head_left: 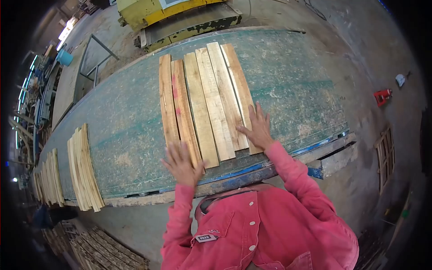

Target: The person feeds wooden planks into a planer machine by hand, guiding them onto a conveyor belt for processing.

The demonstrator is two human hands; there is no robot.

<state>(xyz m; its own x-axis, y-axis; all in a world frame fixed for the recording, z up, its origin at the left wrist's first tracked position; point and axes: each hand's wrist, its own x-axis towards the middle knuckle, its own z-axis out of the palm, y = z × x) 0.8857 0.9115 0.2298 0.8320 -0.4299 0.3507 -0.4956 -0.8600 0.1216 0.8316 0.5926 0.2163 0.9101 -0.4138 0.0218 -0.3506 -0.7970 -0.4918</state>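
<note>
The planks (202, 99) run long, straight away from the person, with the left hand (182, 164) and right hand (257, 128) flat on their near ends, fingers spread wide, holding nothing.

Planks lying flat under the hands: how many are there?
6, side by side on the green table, left to right: first, second, third, fourth, fifth, sixth. Any beneath would be hidden.
</note>
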